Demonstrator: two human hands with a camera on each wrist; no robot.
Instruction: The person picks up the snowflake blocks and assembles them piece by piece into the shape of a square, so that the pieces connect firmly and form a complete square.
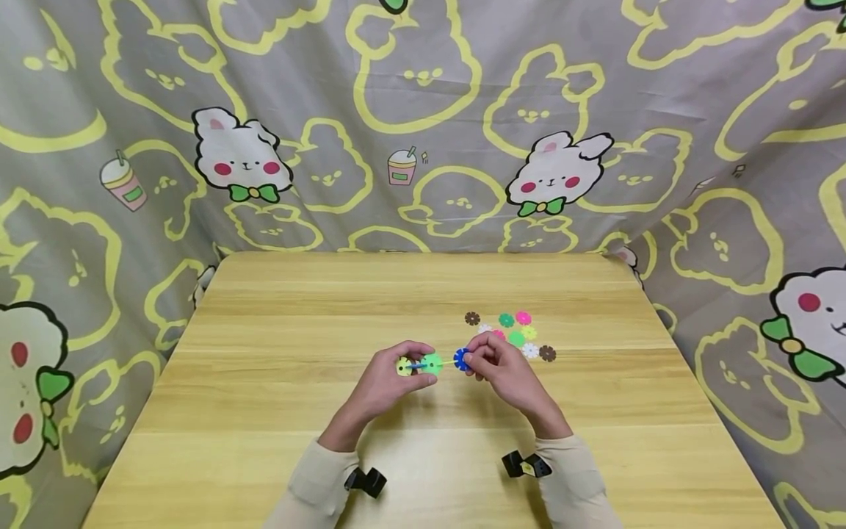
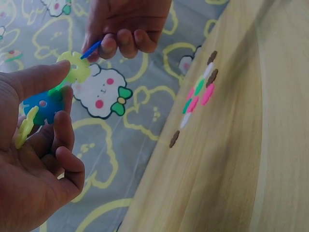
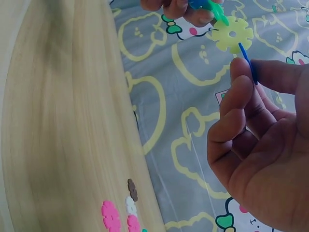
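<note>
I see left hand [image 1: 386, 378] pinching chain [image 1: 418, 364] of joined discs above table [image 1: 264, 411]. Right hand [image 1: 499, 367] pinches blue disc [image 1: 461, 359] edge-on, just right of chain end, nearly touching. Chain axis runs left-right. Loose discs [image 1: 518, 334] lie beyond right hand.

Loose discs [image 1: 518, 332] partly behind right hand [image 1: 504, 371] — count unclear; forearms cut by bottom edge.
</note>
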